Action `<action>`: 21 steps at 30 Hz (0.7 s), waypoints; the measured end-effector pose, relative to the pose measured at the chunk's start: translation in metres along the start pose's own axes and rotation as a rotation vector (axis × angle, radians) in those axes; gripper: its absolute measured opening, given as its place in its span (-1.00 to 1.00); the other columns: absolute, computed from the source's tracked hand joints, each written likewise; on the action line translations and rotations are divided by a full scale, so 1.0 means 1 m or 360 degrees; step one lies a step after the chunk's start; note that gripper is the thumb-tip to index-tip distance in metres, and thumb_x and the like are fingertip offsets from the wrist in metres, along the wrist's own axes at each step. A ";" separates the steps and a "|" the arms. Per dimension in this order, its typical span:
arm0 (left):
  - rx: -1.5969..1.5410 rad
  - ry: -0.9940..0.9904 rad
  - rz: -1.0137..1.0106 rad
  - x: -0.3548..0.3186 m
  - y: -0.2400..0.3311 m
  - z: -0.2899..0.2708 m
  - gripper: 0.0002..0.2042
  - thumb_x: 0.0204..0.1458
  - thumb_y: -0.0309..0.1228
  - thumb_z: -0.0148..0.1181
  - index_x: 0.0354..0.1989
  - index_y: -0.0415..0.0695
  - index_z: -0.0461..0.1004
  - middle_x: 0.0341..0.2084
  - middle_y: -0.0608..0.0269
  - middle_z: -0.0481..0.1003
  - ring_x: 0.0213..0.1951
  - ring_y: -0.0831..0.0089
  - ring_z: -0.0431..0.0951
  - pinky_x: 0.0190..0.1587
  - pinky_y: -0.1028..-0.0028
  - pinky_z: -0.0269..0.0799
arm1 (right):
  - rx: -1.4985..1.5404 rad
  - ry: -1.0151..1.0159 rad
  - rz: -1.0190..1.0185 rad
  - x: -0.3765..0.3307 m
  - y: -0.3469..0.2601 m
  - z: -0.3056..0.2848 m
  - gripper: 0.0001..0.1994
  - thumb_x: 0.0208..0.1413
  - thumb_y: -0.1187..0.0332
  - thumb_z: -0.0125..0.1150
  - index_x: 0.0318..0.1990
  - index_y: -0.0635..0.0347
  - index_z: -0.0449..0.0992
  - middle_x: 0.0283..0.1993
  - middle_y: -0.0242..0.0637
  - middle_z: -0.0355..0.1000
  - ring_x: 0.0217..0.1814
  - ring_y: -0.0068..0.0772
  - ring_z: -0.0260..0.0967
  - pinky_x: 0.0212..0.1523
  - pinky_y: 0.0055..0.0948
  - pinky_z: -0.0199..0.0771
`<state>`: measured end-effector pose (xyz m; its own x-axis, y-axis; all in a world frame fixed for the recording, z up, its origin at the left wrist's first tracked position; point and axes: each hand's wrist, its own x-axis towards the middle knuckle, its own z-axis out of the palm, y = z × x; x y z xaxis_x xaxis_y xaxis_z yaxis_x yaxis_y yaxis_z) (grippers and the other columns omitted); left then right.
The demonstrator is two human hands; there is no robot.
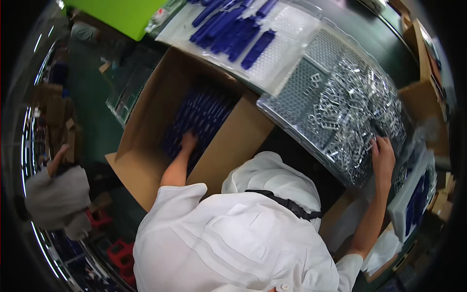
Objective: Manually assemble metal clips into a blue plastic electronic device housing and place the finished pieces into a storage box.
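Note:
My left hand point(188, 141) reaches down into an open cardboard box point(146, 141) and touches the rows of dark blue slim pieces point(206, 109) inside. Its fingers are dim and blurred there. On the right, my right hand point(383, 148) is at the near right edge of a heap of shiny metal buckle-like parts point(348, 102). Its fingers are curled with the tips together; what they hold, if anything, is too small to make out. Under the heap lies a clear textured plastic tray point(294, 82).
Beyond the box, long blue pieces point(231, 29) lie on a white padded tray point(180, 29). A green panel point(116, 17) stands far left. Another person point(58, 194) is at the left, near red stools point(119, 255). Cardboard boxes point(423, 97) and a white foam tray point(401, 214) line the right.

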<state>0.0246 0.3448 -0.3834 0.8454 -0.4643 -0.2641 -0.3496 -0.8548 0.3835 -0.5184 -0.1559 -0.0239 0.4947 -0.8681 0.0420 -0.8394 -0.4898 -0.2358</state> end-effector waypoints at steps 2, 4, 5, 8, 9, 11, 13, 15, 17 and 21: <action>0.0046 0.0131 0.0151 0.002 -0.011 0.004 -0.61 0.16 -0.21 0.28 0.09 -0.16 0.60 0.03 -0.10 0.62 0.10 -0.10 0.60 0.13 0.03 0.53 | 0.0098 -0.0133 -0.0021 0.004 0.003 0.008 -0.80 0.30 0.37 0.23 -0.03 0.29 0.62 -0.08 -0.08 0.54 -0.05 0.04 0.57 -0.02 -0.22 0.52; 0.0117 0.0147 0.0206 0.013 0.017 0.013 -0.63 0.15 -0.23 0.28 0.08 -0.14 0.61 0.02 -0.06 0.61 0.09 -0.06 0.60 0.12 0.04 0.54 | 0.0109 -0.0171 -0.0061 0.002 0.013 0.009 -0.82 0.29 0.42 0.23 -0.05 0.31 0.61 -0.08 -0.07 0.54 -0.05 0.03 0.57 -0.01 -0.25 0.52; 0.0095 0.0140 0.0198 0.022 0.038 0.016 -0.63 0.15 -0.23 0.28 0.08 -0.14 0.61 0.02 -0.06 0.61 0.09 -0.06 0.60 0.12 0.04 0.54 | 0.0142 -0.0094 -0.0173 -0.005 0.026 0.009 -0.84 0.28 0.45 0.24 -0.06 0.33 0.60 -0.07 -0.12 0.56 -0.06 -0.08 0.57 0.00 -0.30 0.51; -0.0025 0.0209 0.0180 0.047 0.071 0.016 -0.66 0.13 -0.27 0.27 0.04 -0.14 0.62 -0.08 -0.06 0.61 0.03 0.00 0.62 0.09 0.06 0.56 | 0.0476 -0.0031 -0.0016 -0.011 0.021 0.010 -0.87 0.30 0.48 0.24 -0.09 0.36 0.58 -0.05 -0.22 0.58 -0.06 -0.31 0.56 0.03 -0.42 0.50; -0.0009 0.0263 0.0287 0.058 0.072 0.020 -0.67 0.13 -0.28 0.27 0.04 -0.13 0.62 -0.08 -0.04 0.60 0.02 0.01 0.62 0.08 0.06 0.57 | 0.0764 -0.0035 0.0296 -0.013 0.019 0.010 -0.88 0.33 0.48 0.24 -0.10 0.37 0.57 -0.03 -0.28 0.59 -0.05 -0.44 0.54 0.04 -0.47 0.49; -0.0001 0.0305 0.0402 0.074 0.080 0.033 -0.67 0.12 -0.29 0.27 0.04 -0.12 0.62 -0.07 -0.02 0.59 0.01 0.01 0.62 0.07 0.06 0.58 | 0.0959 0.0011 0.0329 -0.013 0.027 0.011 -0.86 0.40 0.43 0.21 -0.09 0.35 0.58 -0.03 -0.35 0.58 -0.05 -0.58 0.48 0.04 -0.54 0.47; 0.0147 0.0398 0.0503 0.086 0.092 0.047 -0.70 0.12 -0.30 0.27 0.00 -0.09 0.61 -0.01 0.05 0.56 0.02 -0.04 0.60 0.04 0.03 0.60 | 0.0991 0.0178 0.0410 -0.020 0.038 0.008 -0.84 0.44 0.40 0.18 -0.04 0.32 0.58 -0.05 -0.34 0.58 -0.13 -0.60 0.46 -0.04 -0.57 0.47; 0.0245 0.0327 0.0438 0.099 0.102 0.055 -0.73 0.14 -0.32 0.25 0.00 -0.08 0.60 0.00 0.07 0.54 0.02 -0.02 0.60 0.02 0.05 0.62 | 0.1120 0.0237 0.0502 -0.029 0.034 0.004 -0.84 0.45 0.38 0.17 -0.04 0.31 0.59 -0.06 -0.35 0.57 -0.17 -0.63 0.44 -0.10 -0.59 0.46; 0.0352 0.0258 0.0362 0.111 0.108 0.061 -0.75 0.17 -0.34 0.22 -0.01 -0.07 0.59 0.00 0.09 0.53 0.02 -0.01 0.60 0.00 0.07 0.64 | 0.1255 0.0284 0.0590 -0.039 0.028 0.000 -0.83 0.46 0.37 0.17 -0.03 0.29 0.59 -0.06 -0.36 0.57 -0.21 -0.65 0.41 -0.15 -0.61 0.44; 0.0661 0.0024 0.0192 0.126 0.122 0.064 -0.70 0.17 -0.46 0.14 0.08 -0.11 0.56 0.03 -0.01 0.52 0.05 -0.01 0.62 -0.02 0.09 0.66 | 0.1336 0.0291 0.0605 -0.053 0.013 -0.003 -0.74 0.44 0.36 0.19 0.16 0.24 0.58 -0.05 -0.45 0.56 -0.17 -0.67 0.41 -0.18 -0.67 0.40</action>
<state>0.0627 0.1672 -0.4270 0.7933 -0.5657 -0.2250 -0.5765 -0.8168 0.0212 -0.5558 -0.1165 -0.0259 0.1181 -0.9919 -0.0466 -0.4649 -0.0137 -0.8853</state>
